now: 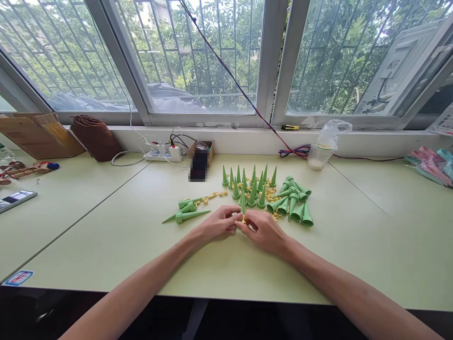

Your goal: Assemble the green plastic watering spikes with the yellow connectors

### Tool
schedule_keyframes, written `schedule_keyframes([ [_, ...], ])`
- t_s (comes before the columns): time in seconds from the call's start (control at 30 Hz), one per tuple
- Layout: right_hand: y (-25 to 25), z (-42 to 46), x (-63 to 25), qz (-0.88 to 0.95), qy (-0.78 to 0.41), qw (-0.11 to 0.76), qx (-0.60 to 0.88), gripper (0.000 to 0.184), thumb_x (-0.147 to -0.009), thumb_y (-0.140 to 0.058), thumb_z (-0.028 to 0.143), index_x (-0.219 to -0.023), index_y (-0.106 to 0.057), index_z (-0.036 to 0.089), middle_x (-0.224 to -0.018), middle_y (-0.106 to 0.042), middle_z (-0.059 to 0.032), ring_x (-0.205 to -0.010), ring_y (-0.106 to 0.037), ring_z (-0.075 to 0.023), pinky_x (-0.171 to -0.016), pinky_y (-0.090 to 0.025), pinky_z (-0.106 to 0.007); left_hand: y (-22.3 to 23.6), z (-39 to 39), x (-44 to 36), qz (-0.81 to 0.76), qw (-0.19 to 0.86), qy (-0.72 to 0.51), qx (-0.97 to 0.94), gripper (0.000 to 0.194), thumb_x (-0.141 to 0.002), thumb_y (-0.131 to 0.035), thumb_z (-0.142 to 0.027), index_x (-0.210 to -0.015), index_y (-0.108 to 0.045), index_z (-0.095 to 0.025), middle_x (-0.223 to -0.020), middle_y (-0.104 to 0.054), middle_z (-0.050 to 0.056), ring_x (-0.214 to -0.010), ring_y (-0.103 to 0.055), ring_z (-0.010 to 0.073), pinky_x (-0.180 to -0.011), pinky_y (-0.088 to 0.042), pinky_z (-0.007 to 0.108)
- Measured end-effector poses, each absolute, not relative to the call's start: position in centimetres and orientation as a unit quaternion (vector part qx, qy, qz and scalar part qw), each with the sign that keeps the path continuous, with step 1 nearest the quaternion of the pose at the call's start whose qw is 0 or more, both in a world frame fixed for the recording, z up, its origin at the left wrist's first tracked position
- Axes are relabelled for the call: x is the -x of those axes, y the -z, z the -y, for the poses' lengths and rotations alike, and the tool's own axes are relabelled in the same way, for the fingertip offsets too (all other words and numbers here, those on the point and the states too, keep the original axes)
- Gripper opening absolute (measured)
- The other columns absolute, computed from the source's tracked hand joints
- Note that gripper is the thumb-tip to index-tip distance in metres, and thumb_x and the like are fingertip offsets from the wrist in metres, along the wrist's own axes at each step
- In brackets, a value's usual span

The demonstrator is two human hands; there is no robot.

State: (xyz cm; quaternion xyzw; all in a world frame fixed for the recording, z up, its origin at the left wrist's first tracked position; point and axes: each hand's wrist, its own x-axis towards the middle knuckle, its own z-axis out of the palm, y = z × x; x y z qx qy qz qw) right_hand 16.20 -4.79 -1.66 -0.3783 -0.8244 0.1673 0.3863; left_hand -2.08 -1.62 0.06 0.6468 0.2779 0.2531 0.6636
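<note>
My left hand [223,220] and my right hand [262,228] meet in front of a cluster of green plastic spikes. Between them a green plastic spike [243,202] points up, its base in the fingers of my left hand. A small yellow plastic piece [243,219] shows at that base, pinched by my right fingertips; its lower part is hidden. Just behind, several standing spikes [252,196] rise among scattered yellow pieces [271,193]. To the right lies a heap of spikes [293,200], open ends showing. A few spikes with yellow parts [189,215] lie left of my left hand.
Along the window ledge are a power strip [163,155], a small box [208,150], bundled wires [295,151] and a plastic cup with a bag [319,156]. A phone [17,201], cardboard box [42,137] and brown pouch [95,138] sit left. Pink and blue items [432,164] lie far right.
</note>
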Motion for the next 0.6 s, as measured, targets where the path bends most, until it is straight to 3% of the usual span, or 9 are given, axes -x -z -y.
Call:
schedule_keyframes([
  [0.27, 1.61, 4.74, -16.2, 0.82, -0.169, 0.398, 0.375, 0.032, -0.094, -0.052, 0.028, -0.068, -0.037, 0.02, -0.063, -0.047, 0.0032, -0.056, -0.039, -0.0099, -0.056, -0.028, -0.023, 0.17, 1.62, 2.04, -0.28, 0.677, -0.259, -0.629, 0.042, -0.086, -0.062, -0.054, -0.086, -0.06, -0.011, -0.061, -0.032, -0.007, -0.051, -0.02, 0.0045, -0.048, -0.021, 0.021],
  [0.6, 1.67, 4.66, -16.33, 0.811, -0.174, 0.402, 0.388, 0.034, -0.094, -0.056, 0.033, -0.068, -0.038, 0.02, -0.061, -0.044, 0.0049, -0.054, -0.035, -0.009, -0.054, -0.027, -0.022, 0.13, 1.41, 2.04, -0.289, 0.654, -0.26, -0.649, 0.043, -0.087, -0.059, -0.056, -0.083, -0.057, -0.013, -0.06, -0.032, -0.007, -0.05, -0.022, 0.0051, -0.048, -0.022, 0.021],
])
